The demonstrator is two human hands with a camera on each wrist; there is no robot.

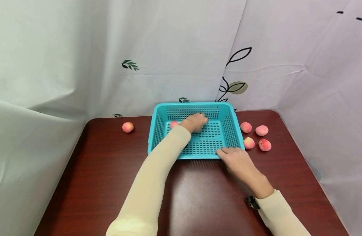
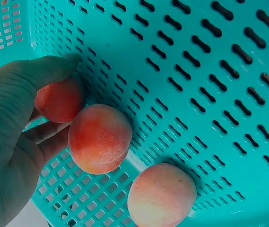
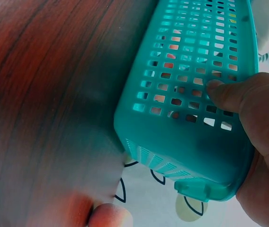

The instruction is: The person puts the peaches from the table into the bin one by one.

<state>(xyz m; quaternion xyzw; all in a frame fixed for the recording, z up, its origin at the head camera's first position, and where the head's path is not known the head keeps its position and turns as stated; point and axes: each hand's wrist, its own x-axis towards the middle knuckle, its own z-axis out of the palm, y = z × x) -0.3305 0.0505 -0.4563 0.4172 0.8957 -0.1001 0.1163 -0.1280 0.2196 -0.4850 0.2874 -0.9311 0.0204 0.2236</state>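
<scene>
Left hand [image 1: 196, 122]: pinching a peach [image 2: 61, 101] inside the basket [image 1: 192, 104]; right hand [image 1: 235, 160]: gripping its near rim by the right corner; best to pinch lightly against bruising and hold the basket steady on the desk [image 1: 198, 200].

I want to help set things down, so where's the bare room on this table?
The table is bare left of the left sleeve, below the lone peach, and between that sleeve and the right sleeve, in front of the basket. It's crowded right of the basket, with four peaches, and inside around the left hand.
</scene>
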